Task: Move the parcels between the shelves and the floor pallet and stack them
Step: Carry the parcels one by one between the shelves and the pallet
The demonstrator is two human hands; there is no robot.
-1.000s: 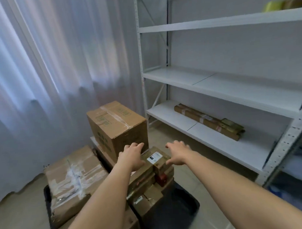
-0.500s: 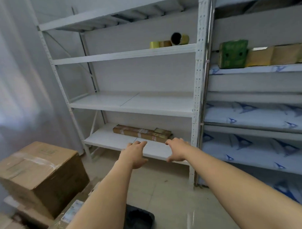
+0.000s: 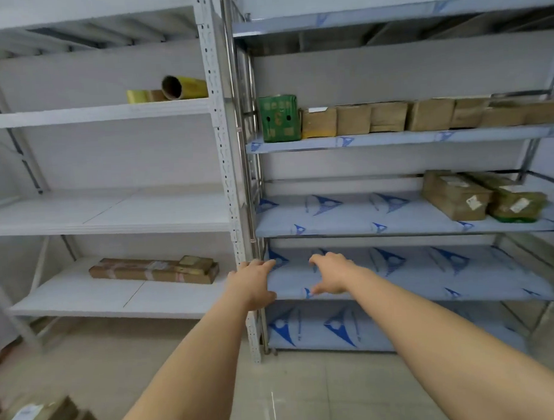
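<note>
Both my arms reach forward, empty. My left hand (image 3: pixel 252 283) hangs in front of the upright post between the two shelving units, fingers relaxed. My right hand (image 3: pixel 329 274) is spread before the lower blue-film shelf (image 3: pixel 429 280), holding nothing. Two taped brown parcels (image 3: pixel 482 199) lie on the middle right shelf. A row of brown parcels (image 3: pixel 429 115) and a green box (image 3: pixel 278 118) stand on the upper right shelf. A long flat parcel (image 3: pixel 153 270) lies on the low white shelf at left. Parcels on the floor (image 3: pixel 41 419) show at the bottom left corner.
The white shelving unit (image 3: pixel 112 215) stands left, the steel one with blue film right, a perforated post (image 3: pixel 227 180) between them. Yellow tape rolls (image 3: pixel 171 89) lie on the upper white shelf. Pale tiled floor (image 3: pixel 307 397) spreads below.
My view has swung right from the stacked parcels on the floor to the shelves. Both empty hands moved along, from above the stack to in front of the steel shelf.
</note>
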